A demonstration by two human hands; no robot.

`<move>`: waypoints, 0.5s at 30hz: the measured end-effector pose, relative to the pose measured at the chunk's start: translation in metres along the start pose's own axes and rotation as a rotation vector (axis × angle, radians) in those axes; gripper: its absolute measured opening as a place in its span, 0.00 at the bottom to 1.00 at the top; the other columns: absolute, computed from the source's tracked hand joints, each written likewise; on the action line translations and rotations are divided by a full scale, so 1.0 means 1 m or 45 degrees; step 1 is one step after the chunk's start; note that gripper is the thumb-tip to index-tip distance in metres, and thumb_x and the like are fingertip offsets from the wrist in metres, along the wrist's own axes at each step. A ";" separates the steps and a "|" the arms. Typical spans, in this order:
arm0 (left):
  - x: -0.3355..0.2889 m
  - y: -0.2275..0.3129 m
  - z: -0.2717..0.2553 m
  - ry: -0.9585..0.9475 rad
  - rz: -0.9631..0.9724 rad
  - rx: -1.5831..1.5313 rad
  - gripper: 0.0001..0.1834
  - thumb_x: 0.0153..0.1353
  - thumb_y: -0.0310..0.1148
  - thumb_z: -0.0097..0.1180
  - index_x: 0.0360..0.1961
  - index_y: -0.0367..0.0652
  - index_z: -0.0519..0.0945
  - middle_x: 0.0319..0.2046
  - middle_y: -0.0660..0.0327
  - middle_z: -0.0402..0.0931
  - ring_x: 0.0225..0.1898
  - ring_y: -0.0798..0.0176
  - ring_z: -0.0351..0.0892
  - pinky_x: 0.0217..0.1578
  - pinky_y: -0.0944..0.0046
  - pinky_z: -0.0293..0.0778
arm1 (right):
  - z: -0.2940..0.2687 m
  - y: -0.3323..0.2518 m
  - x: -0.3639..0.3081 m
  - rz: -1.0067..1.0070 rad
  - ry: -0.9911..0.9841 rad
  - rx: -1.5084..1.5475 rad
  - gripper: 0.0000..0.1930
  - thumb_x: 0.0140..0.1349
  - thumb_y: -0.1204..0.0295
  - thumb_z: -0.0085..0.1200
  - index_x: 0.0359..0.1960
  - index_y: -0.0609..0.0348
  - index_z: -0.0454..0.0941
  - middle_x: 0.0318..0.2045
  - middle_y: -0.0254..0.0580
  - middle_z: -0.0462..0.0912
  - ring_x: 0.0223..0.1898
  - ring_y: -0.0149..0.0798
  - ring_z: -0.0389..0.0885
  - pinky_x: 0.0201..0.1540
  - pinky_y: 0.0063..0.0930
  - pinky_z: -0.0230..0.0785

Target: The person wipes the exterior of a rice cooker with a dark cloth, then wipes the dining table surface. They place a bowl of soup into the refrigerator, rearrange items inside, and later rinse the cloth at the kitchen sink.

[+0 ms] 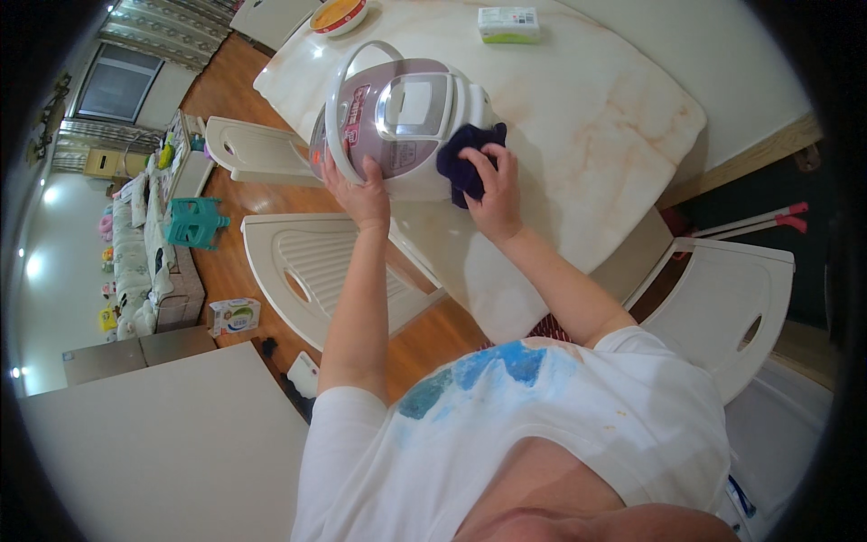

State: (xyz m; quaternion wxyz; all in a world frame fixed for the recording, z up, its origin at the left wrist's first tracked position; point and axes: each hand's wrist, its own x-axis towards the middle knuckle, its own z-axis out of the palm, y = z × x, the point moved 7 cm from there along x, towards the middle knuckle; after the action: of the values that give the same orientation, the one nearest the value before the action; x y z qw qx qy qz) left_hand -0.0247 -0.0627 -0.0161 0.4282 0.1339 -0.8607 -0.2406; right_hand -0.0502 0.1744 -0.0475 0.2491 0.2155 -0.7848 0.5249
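On the marble table [578,135], near its front edge: rice cooker [402,122], lid down, white carry handle swung up.

Head view:
- Left hand [361,194] flat against the cooker's near side, fingers spread, gripping nothing, only bracing.
- Right hand [492,185] curled over a dark blue cloth [465,158], pressing it to the cooker's right flank.
- Bowl [339,14] and a small green-and-white box [508,24] at the far edge, well apart.
- White chairs [316,262] just below the table edge.

Risks, judged:
- Hard sideways push from the cloth hand could slide the cooker on smooth marble toward the edge.
- Loose handle could drop onto the left fingers if jolted.
- Weak bracing: open palm, no real grip.
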 end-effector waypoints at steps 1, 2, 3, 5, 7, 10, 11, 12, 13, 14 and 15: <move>0.000 0.001 0.000 -0.002 -0.003 -0.012 0.29 0.57 0.45 0.53 0.57 0.39 0.73 0.60 0.52 0.64 0.65 0.44 0.55 0.66 0.47 0.50 | 0.003 0.009 -0.010 0.026 -0.010 0.003 0.28 0.39 0.82 0.62 0.47 0.52 0.75 0.48 0.48 0.68 0.49 0.53 0.68 0.55 0.41 0.63; 0.000 0.001 -0.001 0.008 -0.001 -0.032 0.29 0.57 0.45 0.53 0.57 0.40 0.73 0.60 0.52 0.64 0.65 0.44 0.55 0.66 0.47 0.50 | 0.006 0.020 -0.020 0.090 -0.022 0.000 0.27 0.39 0.82 0.63 0.47 0.54 0.75 0.48 0.49 0.69 0.49 0.54 0.69 0.54 0.41 0.65; 0.000 0.001 0.000 -0.003 0.001 -0.045 0.29 0.57 0.45 0.53 0.57 0.40 0.73 0.60 0.52 0.65 0.65 0.44 0.55 0.66 0.47 0.50 | 0.011 0.032 -0.029 0.170 -0.081 -0.055 0.27 0.39 0.82 0.63 0.46 0.54 0.75 0.48 0.49 0.70 0.50 0.54 0.70 0.54 0.41 0.66; 0.001 0.001 0.000 -0.015 -0.001 -0.025 0.29 0.57 0.45 0.54 0.57 0.41 0.73 0.60 0.52 0.65 0.65 0.44 0.55 0.66 0.47 0.50 | 0.022 0.064 -0.046 0.465 -0.285 -0.183 0.27 0.38 0.83 0.64 0.46 0.55 0.75 0.48 0.50 0.71 0.50 0.55 0.71 0.53 0.41 0.67; 0.002 0.000 0.001 -0.029 0.013 0.004 0.29 0.57 0.45 0.54 0.58 0.41 0.72 0.59 0.53 0.65 0.65 0.44 0.55 0.66 0.47 0.50 | 0.022 0.076 -0.052 0.462 -0.270 -0.128 0.23 0.40 0.80 0.63 0.43 0.56 0.78 0.43 0.52 0.76 0.46 0.55 0.75 0.51 0.42 0.68; 0.002 -0.002 0.003 -0.022 0.019 -0.018 0.29 0.57 0.44 0.54 0.59 0.42 0.72 0.59 0.52 0.65 0.65 0.44 0.55 0.66 0.47 0.50 | 0.028 0.091 -0.059 0.660 -0.296 -0.017 0.21 0.43 0.78 0.63 0.43 0.58 0.78 0.44 0.52 0.77 0.48 0.53 0.75 0.51 0.40 0.69; 0.001 -0.004 0.003 -0.011 -0.003 -0.055 0.29 0.57 0.44 0.54 0.59 0.43 0.72 0.59 0.52 0.65 0.65 0.44 0.55 0.66 0.47 0.50 | 0.028 0.091 -0.059 0.700 -0.256 -0.005 0.20 0.44 0.77 0.63 0.43 0.58 0.78 0.44 0.52 0.78 0.48 0.52 0.76 0.51 0.40 0.69; 0.000 -0.006 0.004 -0.011 -0.009 -0.097 0.29 0.57 0.44 0.54 0.59 0.43 0.72 0.59 0.51 0.65 0.65 0.43 0.55 0.66 0.47 0.49 | 0.030 0.089 -0.060 0.751 -0.231 0.012 0.20 0.45 0.77 0.63 0.43 0.59 0.78 0.44 0.52 0.79 0.48 0.51 0.77 0.51 0.39 0.70; -0.002 -0.008 0.004 -0.005 -0.026 -0.053 0.29 0.57 0.44 0.54 0.59 0.43 0.72 0.59 0.51 0.65 0.65 0.43 0.55 0.66 0.47 0.49 | 0.032 0.084 -0.060 0.762 -0.192 0.116 0.20 0.45 0.76 0.63 0.43 0.60 0.77 0.43 0.52 0.79 0.47 0.50 0.78 0.50 0.38 0.71; -0.002 -0.008 0.004 -0.007 -0.021 -0.015 0.30 0.57 0.44 0.54 0.59 0.43 0.72 0.59 0.51 0.65 0.65 0.43 0.55 0.66 0.47 0.49 | 0.034 0.077 -0.059 0.777 -0.164 0.227 0.20 0.45 0.76 0.62 0.44 0.60 0.77 0.42 0.52 0.80 0.45 0.49 0.79 0.49 0.37 0.71; -0.002 -0.009 0.004 0.003 -0.008 0.014 0.30 0.57 0.44 0.54 0.59 0.43 0.72 0.59 0.51 0.65 0.65 0.43 0.55 0.65 0.47 0.49 | 0.037 0.069 -0.057 0.790 -0.137 0.342 0.20 0.46 0.76 0.62 0.44 0.61 0.77 0.41 0.51 0.81 0.44 0.48 0.80 0.48 0.36 0.72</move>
State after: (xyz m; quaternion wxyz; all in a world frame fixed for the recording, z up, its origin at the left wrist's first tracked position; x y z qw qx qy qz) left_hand -0.0260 -0.0682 -0.0241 0.4276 0.1392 -0.8611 -0.2372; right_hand -0.0533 0.1694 -0.1443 0.0052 0.0248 -0.7489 0.6622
